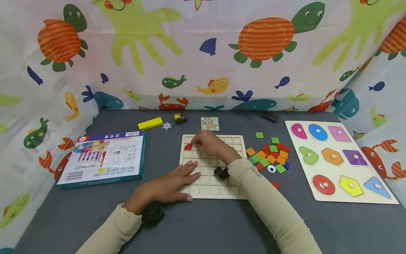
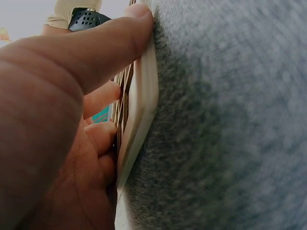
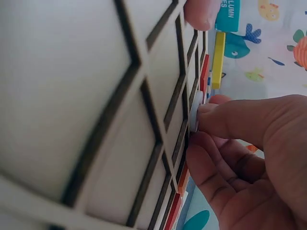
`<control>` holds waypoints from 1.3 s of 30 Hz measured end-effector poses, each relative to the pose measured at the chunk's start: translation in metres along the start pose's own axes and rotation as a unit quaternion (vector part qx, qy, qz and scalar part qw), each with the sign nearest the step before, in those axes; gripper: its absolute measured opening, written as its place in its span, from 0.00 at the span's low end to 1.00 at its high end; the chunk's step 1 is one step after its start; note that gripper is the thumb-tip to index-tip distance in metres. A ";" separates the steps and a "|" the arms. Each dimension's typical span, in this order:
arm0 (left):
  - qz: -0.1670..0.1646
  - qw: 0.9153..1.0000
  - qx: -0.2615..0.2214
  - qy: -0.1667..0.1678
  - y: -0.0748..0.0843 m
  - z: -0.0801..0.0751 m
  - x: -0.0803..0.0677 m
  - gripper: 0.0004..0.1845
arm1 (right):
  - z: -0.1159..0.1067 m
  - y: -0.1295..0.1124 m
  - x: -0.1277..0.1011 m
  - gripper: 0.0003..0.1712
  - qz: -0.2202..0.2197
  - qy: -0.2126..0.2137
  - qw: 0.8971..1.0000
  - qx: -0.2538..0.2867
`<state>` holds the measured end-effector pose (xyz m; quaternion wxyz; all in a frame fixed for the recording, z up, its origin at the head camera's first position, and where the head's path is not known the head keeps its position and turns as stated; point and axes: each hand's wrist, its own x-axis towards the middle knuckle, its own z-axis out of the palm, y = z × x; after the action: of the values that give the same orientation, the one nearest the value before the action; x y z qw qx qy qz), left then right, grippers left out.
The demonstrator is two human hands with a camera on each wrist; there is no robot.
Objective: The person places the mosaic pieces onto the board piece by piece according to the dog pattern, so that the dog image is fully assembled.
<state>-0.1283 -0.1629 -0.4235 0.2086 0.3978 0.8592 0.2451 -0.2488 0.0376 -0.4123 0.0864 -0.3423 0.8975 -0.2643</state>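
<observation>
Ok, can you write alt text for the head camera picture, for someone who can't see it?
A person's right hand pinches a white round piece onto a wooden grid board, beside a red piece, while the left hand lies flat on the board. Colourful tiles and a shape puzzle lie to the right.

Left hand [image 1: 171, 183] flat, fingers straight, palm down, right hand [image 1: 210, 144] reached forward, fingertips [image 3: 211, 112] pinched together, both forearms in cream sleeves [image 1: 269, 204]

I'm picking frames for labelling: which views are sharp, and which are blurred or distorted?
Head view: evenly lit, sharp, wide-angle bend at the edges. Left wrist view: left hand looms, soft; grey table blurred. Right wrist view: grid board close and soft; right hand clearer.
</observation>
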 end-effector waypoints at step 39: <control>-0.019 1.000 -0.015 0.001 0.000 0.001 -0.001 0.42 | -0.082 0.052 -0.155 0.13 0.107 0.034 0.992 0.061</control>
<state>-0.1271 -0.1630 -0.4246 0.2185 0.3775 0.8631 0.2546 -0.1895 0.2067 -0.3742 0.1038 -0.2291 0.9138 -0.3190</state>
